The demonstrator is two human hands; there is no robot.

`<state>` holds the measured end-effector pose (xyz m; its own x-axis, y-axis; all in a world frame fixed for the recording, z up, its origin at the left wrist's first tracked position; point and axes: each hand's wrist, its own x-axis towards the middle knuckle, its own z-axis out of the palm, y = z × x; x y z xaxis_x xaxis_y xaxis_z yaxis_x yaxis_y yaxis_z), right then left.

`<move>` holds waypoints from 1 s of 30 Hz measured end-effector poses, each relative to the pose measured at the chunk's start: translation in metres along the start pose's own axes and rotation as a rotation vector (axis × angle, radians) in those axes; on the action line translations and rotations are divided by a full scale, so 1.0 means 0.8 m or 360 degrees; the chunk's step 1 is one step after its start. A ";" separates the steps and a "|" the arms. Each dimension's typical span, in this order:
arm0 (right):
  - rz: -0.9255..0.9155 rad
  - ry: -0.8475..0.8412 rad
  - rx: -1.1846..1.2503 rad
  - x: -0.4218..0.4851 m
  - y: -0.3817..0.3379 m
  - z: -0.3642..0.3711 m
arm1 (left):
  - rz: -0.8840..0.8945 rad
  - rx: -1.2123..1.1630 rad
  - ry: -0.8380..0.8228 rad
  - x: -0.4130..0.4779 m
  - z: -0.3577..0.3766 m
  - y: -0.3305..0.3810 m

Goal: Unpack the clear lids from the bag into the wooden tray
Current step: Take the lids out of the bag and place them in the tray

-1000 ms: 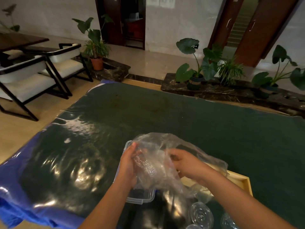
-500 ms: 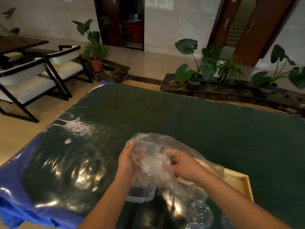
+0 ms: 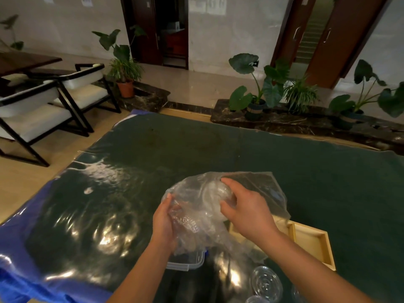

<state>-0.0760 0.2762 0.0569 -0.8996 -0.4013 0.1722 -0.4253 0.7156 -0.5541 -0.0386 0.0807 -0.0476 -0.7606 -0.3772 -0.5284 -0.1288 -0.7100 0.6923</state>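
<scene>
**Two hands on a bag of lids above a covered table**

Far left: two white-cushioned chairs (image 3: 50,110) with dark frames stand on the floor, with a potted plant (image 3: 123,68) just beyond them. A blue sheet (image 3: 21,283) shows along the table's left and near edges, under a dark green cover (image 3: 240,149) with a glossy film over its left part.

Centre: the left hand (image 3: 164,224) grips the lower left side of a crumpled clear bag (image 3: 196,217), fingers curled into the film; ribbed lids show faintly inside. The bag is held up over a shallow plastic box (image 3: 185,263), whose near rim shows beneath it.

Right of centre: the right hand (image 3: 247,208) is curled round a domed clear lid (image 3: 218,193) at the top of the bag, thumb below and fingers above. Whether film lies between the fingers and the lid cannot be told.

Right: the wooden tray (image 3: 310,243) lies on the cover behind the right forearm, its left part hidden by the bag. Loose lids (image 3: 265,283) rest on the table by the near edge, outside the tray. Broad-leaved plants (image 3: 258,88) line a stone ledge beyond the table.
</scene>
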 end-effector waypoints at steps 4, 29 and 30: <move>0.0181 0.0079 0.0498 -0.007 0.000 -0.023 | -0.0020 -0.0007 -0.0005 0.005 -0.008 0.000; 0.1111 0.0593 0.1357 -0.028 0.216 -0.064 | -0.0126 -0.0327 -0.0208 0.036 -0.015 -0.001; 0.1176 0.0555 0.1258 -0.029 0.234 -0.051 | -0.0107 -0.0322 -0.0205 0.036 -0.015 -0.001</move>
<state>-0.1388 0.4431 -0.0176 -0.9353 0.2384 -0.2614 0.2914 0.1002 -0.9514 -0.0532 0.0636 -0.0695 -0.8312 -0.2552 -0.4940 -0.0620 -0.8404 0.5384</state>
